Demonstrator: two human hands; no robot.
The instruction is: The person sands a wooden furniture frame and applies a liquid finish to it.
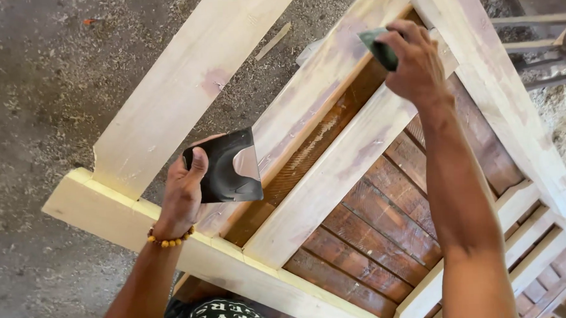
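My left hand (182, 192) grips a dark plate (228, 168) with pale filler on it, held just over the frame (333, 170). My right hand (417, 60) is clenched on a small green scraper (379, 46), pressed to a rail near the far end. I'd keep the blade low, drawing along the grain with even pressure; whether filler sits under it I can't tell.

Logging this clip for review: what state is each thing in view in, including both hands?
Left hand: gripping the black flat plate.
Black flat plate: held tilted, pale smear on its face.
Right hand: closed on the dark green scraper.
Dark green scraper: pressed to a rail.
Pale wooden furniture frame: unfinished, pinkish filler patches.
Reddish-brown slats: fixed in the frame.
Grey floor: strewn with shavings.
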